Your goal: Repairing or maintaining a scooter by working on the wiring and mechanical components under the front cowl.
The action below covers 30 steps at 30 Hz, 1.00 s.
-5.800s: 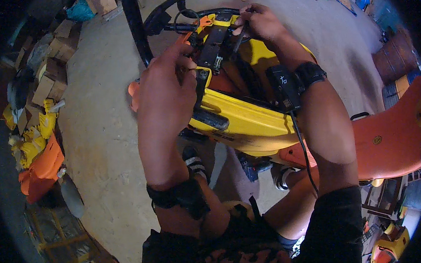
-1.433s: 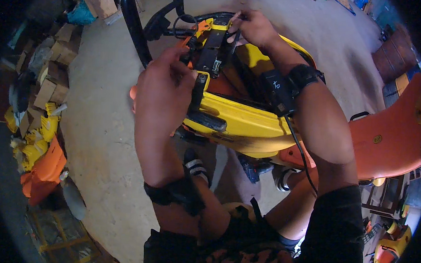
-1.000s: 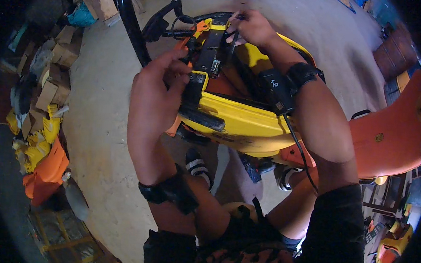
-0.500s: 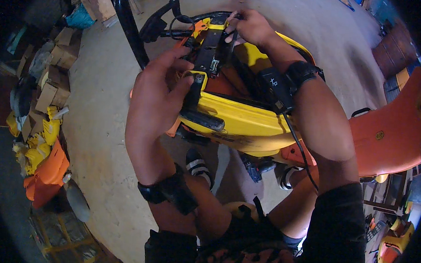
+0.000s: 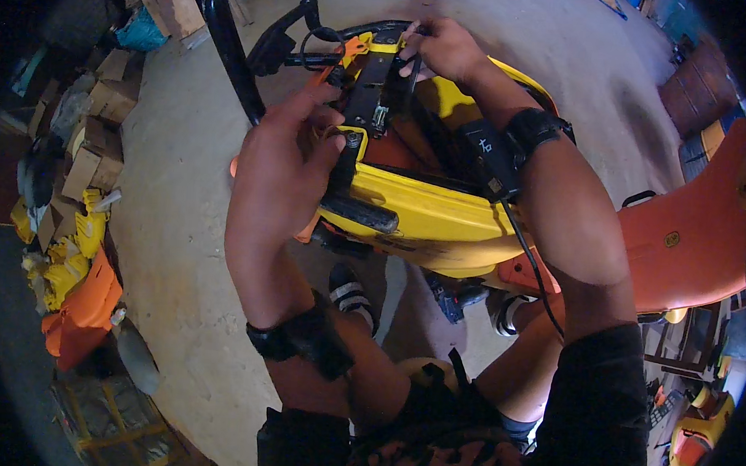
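Note:
In front of me stands a yellow vehicle-like body (image 5: 442, 204) with an orange interior and a black tubular frame (image 5: 227, 52) at its far left. A long black plate (image 5: 368, 93) with a metal latch-like piece (image 5: 381, 117) runs across its open top. My right hand (image 5: 450, 50) is closed at the plate's far end, fingertips on a narrow black strip (image 5: 411, 81) beside it. My left hand (image 5: 279, 165) is at the near left, fingers curled and thumb beside a yellow bracket (image 5: 357, 139) with a bolt. What its fingertips hold is hidden.
A large orange curved panel (image 5: 694, 224) stands at right. Cardboard boxes (image 5: 94, 163), yellow parts (image 5: 66, 259) and an orange piece (image 5: 84, 311) lie along the left. A cordless power tool (image 5: 450, 298) is on the floor between my feet. A black cable (image 5: 533, 262) hangs from my right wrist device.
My left hand and forearm have shifted slightly to the right. My right hand stays at the far end of the plate, and the yellow body has not visibly moved.

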Each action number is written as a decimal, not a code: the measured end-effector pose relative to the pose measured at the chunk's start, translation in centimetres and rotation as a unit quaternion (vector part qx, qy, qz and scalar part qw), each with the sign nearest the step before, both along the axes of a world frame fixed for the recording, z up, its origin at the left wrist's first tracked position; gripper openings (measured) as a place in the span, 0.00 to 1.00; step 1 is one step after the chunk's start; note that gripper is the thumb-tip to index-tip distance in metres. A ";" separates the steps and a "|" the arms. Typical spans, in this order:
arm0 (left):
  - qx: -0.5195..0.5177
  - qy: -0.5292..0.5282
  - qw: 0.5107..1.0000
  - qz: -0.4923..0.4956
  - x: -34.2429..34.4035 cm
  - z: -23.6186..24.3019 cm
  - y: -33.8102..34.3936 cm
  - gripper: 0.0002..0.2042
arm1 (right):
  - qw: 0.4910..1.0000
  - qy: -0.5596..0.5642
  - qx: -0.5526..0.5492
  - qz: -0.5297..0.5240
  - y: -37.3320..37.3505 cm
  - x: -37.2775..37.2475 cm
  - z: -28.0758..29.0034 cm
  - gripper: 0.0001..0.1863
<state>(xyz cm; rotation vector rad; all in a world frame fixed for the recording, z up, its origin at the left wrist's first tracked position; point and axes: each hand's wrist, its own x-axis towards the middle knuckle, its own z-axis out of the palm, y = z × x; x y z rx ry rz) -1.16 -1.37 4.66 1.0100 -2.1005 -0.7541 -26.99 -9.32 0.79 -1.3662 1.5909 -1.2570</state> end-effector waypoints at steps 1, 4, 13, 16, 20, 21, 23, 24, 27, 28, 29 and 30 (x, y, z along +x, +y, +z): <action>-0.002 0.004 1.000 -0.011 0.0 -0.2 -0.1 0.19 | 1.000 0.003 0.000 -0.001 0.1 -0.1 0.0 0.07; -0.005 0.001 1.000 -0.020 0.1 -0.2 -0.4 0.18 | 1.000 0.002 0.000 0.006 0.1 -0.1 0.1 0.07; 0.024 0.011 1.000 0.015 -0.1 -0.1 -0.2 0.18 | 1.000 0.030 -0.004 0.005 0.0 -0.1 0.0 0.09; 0.027 -0.003 0.999 0.026 -0.3 0.4 0.3 0.18 | 1.000 0.009 0.004 0.007 0.1 -0.2 -0.1 0.09; 0.005 0.017 1.000 -0.005 0.0 -0.2 0.0 0.18 | 1.000 0.009 0.004 0.004 0.0 -0.2 -0.1 0.09; 0.004 0.009 1.000 -0.004 0.1 -0.3 -0.1 0.18 | 1.000 0.010 0.003 0.003 0.0 -0.3 -0.1 0.09; 0.002 -0.009 1.000 0.001 0.0 0.1 0.0 0.17 | 1.000 0.014 0.004 0.001 0.0 -0.2 -0.1 0.09; 0.017 0.005 1.000 0.004 0.0 0.0 0.0 0.17 | 1.000 0.016 0.006 -0.001 0.0 -0.2 -0.1 0.09; 0.044 0.042 0.998 0.016 0.0 -0.2 -0.1 0.16 | 1.000 0.013 0.007 0.003 0.1 0.1 0.0 0.09; 0.043 0.051 0.998 0.022 -0.1 -0.3 -0.1 0.16 | 1.000 0.011 0.007 0.005 0.1 0.0 0.0 0.09; 0.042 0.061 0.997 0.027 -0.2 -0.4 -0.2 0.16 | 1.000 0.012 0.005 0.005 0.1 0.0 -0.1 0.09; 0.035 0.045 0.998 0.031 -0.2 -0.3 -0.1 0.15 | 1.000 0.013 0.003 0.004 0.1 0.0 -0.1 0.09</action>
